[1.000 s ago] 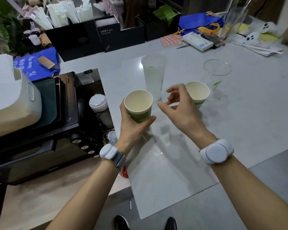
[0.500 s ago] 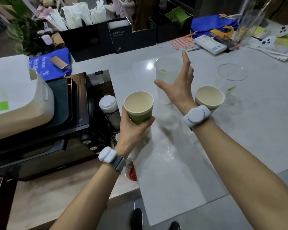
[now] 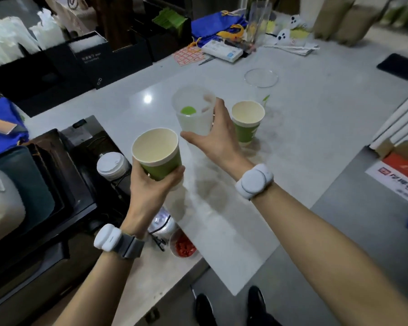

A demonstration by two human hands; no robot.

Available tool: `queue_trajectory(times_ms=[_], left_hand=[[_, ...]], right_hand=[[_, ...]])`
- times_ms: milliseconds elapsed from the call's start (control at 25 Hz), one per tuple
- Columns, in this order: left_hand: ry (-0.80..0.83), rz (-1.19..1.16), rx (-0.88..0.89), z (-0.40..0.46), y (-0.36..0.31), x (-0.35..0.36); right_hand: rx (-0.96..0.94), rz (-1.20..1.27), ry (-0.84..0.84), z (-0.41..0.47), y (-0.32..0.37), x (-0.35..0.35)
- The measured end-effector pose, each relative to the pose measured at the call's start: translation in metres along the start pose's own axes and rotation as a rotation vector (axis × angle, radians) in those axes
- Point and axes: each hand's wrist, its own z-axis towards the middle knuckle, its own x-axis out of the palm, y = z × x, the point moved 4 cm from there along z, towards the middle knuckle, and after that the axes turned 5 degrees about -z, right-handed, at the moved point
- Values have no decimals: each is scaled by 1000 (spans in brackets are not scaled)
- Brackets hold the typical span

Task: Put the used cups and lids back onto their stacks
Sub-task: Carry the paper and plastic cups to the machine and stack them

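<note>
- Green paper cup (image 3: 157, 154) gripped upright in the left hand (image 3: 149, 184), fingers closed round its lower half; held above the counter (image 3: 316, 142) edge
- Frosted plastic cup (image 3: 193, 111) clasped by the right hand (image 3: 218, 140), thumb on the near wall, fingers wrapped behind; whether it is lifted, cannot tell
- Second green paper cup (image 3: 247, 121) stands on the counter just right of the right hand
- Clear lid (image 3: 261, 77) lies flat beyond that hand
- White-lidded stack (image 3: 112, 165) sits left of the left hand, below counter level

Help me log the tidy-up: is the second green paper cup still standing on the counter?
Yes, the second green paper cup stands upright on the counter, just right of the right hand gripping the frosted plastic cup.
</note>
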Motion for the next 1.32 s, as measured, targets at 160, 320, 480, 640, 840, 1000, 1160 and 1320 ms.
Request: queue_trajectory(times_ms=[160, 320, 480, 640, 840, 1000, 1160, 1320], left_hand=[[190, -23, 34, -23, -16, 30], [421, -66, 90, -62, -36, 88], [629, -131, 106, -112, -56, 151], [833, -183, 99, -196, -77, 223], [1094, -221, 117, -321, -107, 310], [1240, -223, 139, -433, -131, 383], [1363, -247, 145, -530, -153, 447], [1576, -312, 169, -642, -184, 510]], right_hand=[[21, -6, -127, -52, -1, -54], [96, -27, -298, -114, -8, -128], [185, -106, -429, -183, -24, -203], [243, -124, -583, -276, -45, -292], [372, -140, -782, -413, -67, -399], [445, -171, -931, -534, -74, -485], [502, -208, -1096, -637, -68, -549], [588, -274, -1272, -742, -60, -607]])
